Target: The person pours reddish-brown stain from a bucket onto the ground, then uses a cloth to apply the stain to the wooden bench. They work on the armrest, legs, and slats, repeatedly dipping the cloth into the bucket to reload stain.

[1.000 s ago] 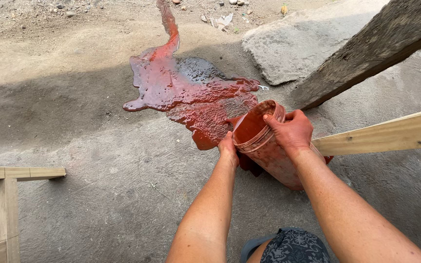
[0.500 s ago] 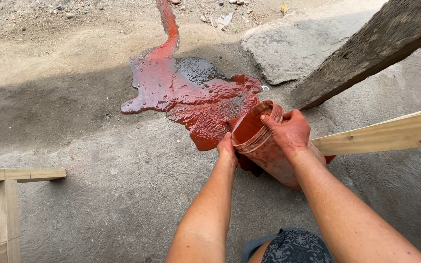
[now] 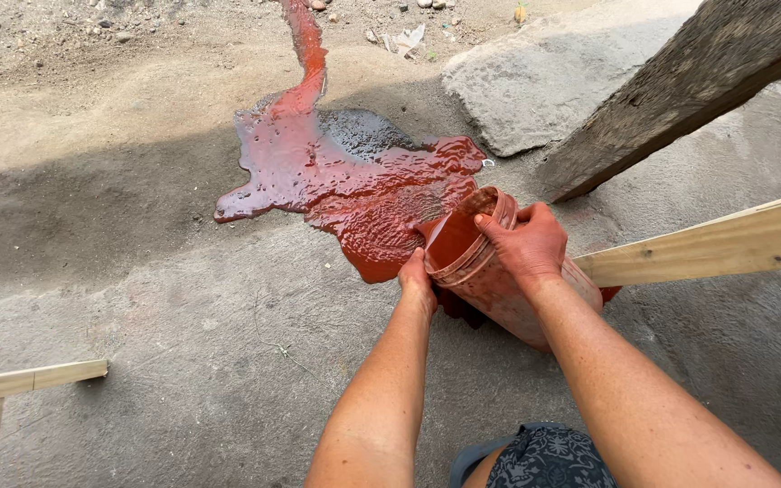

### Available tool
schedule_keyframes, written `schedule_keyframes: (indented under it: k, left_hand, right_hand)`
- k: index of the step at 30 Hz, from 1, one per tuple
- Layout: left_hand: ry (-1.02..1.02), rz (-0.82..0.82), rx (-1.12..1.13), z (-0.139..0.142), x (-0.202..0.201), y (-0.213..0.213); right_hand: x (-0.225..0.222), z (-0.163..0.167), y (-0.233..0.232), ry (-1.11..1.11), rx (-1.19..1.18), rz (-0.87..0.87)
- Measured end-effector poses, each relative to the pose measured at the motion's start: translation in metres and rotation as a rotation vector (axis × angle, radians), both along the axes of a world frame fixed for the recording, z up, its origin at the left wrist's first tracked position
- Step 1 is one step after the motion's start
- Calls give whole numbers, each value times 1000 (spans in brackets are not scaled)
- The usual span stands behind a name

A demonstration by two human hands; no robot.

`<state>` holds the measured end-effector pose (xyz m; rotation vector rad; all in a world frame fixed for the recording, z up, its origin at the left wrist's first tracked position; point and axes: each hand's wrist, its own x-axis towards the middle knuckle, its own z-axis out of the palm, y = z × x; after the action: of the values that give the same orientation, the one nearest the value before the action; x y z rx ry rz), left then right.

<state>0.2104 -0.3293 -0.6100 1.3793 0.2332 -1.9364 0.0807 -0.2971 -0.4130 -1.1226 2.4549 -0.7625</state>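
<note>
A red-stained bucket lies tipped on the concrete ground, its open mouth facing the puddle of red liquid that spreads away from it. The right hand has its grip closed over the bucket's upper rim, fingers curled onto the edge. The left hand presses against the bucket's near side at the rim; its grip is partly hidden, so I cannot tell how it closes. A pale wooden plank runs just behind the bucket, and a dark beam leans beyond it.
</note>
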Motion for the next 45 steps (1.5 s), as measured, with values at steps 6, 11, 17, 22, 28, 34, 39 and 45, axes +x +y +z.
schedule_keyframes:
  k: [6, 11, 17, 22, 28, 34, 39, 45]
  left_hand:
    - [-31, -5, -33, -1, -1, -1]
    - [-128, -54, -38, 4, -1, 1]
    - [-190, -284, -250, 18, 1, 8]
    - [-334, -614, -421, 48, -5, 8]
    - [-664, -1125, -604, 117, -30, 21]
    - [-818, -1339, -893, 183, -69, 60]
    - [-957, -1399, -983, 218, -94, 98]
    - [-1012, -1397, -1010, 228, -115, 135]
  right_hand:
    - [-2, 0, 2, -4, -14, -10]
    - [-4, 9, 13, -40, -42, -18]
    - [-9, 37, 48, -107, -111, -65]
    - [-13, 60, 103, -265, -93, -131]
    - [-40, 72, 168, -241, -119, -220]
    - [-77, 65, 240, -389, -122, -373]
    - [-97, 51, 288, -543, -136, -423]
    - [-112, 37, 326, -585, -45, -466]
